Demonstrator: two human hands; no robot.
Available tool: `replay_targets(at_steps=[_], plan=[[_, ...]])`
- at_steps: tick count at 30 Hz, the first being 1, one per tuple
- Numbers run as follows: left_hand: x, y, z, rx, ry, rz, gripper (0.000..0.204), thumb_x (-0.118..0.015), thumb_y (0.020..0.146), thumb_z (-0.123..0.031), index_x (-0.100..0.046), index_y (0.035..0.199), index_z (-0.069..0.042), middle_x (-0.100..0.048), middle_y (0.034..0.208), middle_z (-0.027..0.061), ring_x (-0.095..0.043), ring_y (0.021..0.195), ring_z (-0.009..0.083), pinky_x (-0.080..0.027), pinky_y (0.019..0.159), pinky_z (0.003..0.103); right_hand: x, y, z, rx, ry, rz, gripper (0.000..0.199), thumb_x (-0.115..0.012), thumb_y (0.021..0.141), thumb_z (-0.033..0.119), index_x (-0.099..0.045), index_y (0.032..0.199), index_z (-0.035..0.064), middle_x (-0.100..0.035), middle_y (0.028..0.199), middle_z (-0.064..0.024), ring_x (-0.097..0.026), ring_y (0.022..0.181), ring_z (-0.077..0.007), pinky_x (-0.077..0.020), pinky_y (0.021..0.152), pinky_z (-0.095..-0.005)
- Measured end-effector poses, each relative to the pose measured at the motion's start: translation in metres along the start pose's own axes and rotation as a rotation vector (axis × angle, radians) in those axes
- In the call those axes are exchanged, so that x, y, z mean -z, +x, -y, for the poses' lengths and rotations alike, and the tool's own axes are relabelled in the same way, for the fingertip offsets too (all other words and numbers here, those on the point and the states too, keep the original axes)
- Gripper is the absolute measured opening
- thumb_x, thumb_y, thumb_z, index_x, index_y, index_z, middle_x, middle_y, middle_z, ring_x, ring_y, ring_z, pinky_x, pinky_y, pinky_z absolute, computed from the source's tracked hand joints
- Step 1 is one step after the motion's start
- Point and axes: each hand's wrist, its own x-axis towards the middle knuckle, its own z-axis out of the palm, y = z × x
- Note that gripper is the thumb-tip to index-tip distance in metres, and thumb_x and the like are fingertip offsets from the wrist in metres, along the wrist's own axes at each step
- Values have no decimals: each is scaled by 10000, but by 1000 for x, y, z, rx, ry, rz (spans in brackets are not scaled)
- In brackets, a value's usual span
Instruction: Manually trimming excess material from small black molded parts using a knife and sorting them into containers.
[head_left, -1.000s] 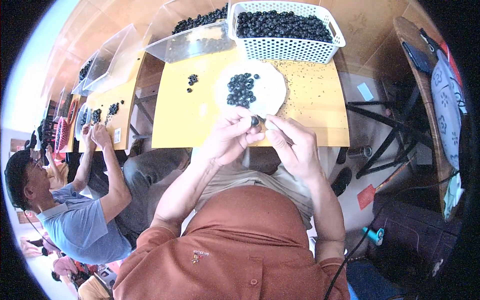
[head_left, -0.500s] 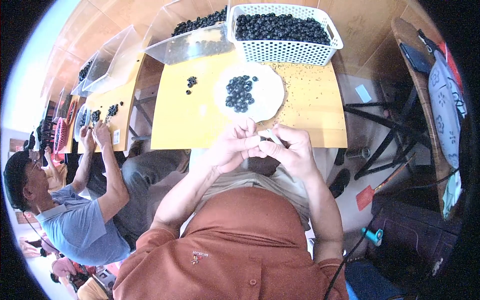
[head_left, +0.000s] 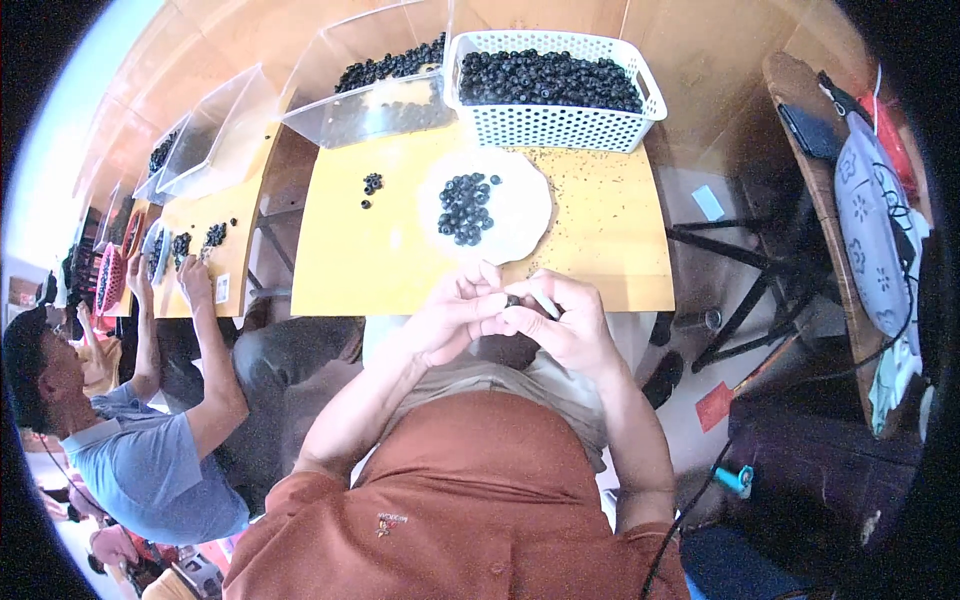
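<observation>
In front of my belly, at the table's near edge, both hands meet. My left hand (head_left: pixel 455 318) pinches a small dark round ball (head_left: pixel 513 300), partly hidden by fingertips. Closed around a slim pale-handled tool (head_left: pixel 544 302), my right hand (head_left: pixel 572 325) presses its thumb close to the ball; the tool's tip cannot be made out. Just beyond my hands lies a white scalloped plate (head_left: pixel 525 215) with a cluster of similar dark balls (head_left: pixel 465 210) on it. A few more dark balls (head_left: pixel 372 184) lie on the yellow table (head_left: pixel 340 255) left of the plate.
At the table's back stand a white perforated basket (head_left: pixel 555 125) heaped with dark balls and a clear bin (head_left: pixel 375 120) holding more. Brown crumbs dot the table's right side. A co-worker (head_left: pixel 150 450) sits at left. A side table (head_left: pixel 810 180) stands at right.
The view has shifted, so the table and basket sit lower in the picture. My hands stay together on the ball and tool, with only slight finger movement.
</observation>
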Motion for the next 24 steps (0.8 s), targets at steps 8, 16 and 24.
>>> replay_targets(at_steps=[8,16,24], plan=[[-2,-9,2,-173,354,-217,124,-695,930,-35,-602,1009,-56,-677,950,29,-657,902,119,-571,804,276,57,65,13,192,-302,-613,262,-748,896,144,-706,1089,-28,-623,817,33,-514,723,-35,-440,637,-214],[9,-16,10,-325,650,-304,98,-723,920,-52,-629,946,-36,-676,912,8,-602,803,58,-489,730,221,156,158,-17,135,-698,-654,347,-683,923,260,-714,1089,-44,-698,769,-121,-633,666,-141,-499,658,-309],[26,-21,0,-392,918,-518,72,-716,921,-52,-651,900,-29,-689,911,12,-609,814,56,-502,725,223,113,98,-41,-105,-809,-621,306,-665,927,293,-719,1049,18,-715,859,-207,-706,782,-351,-528,720,-406]])
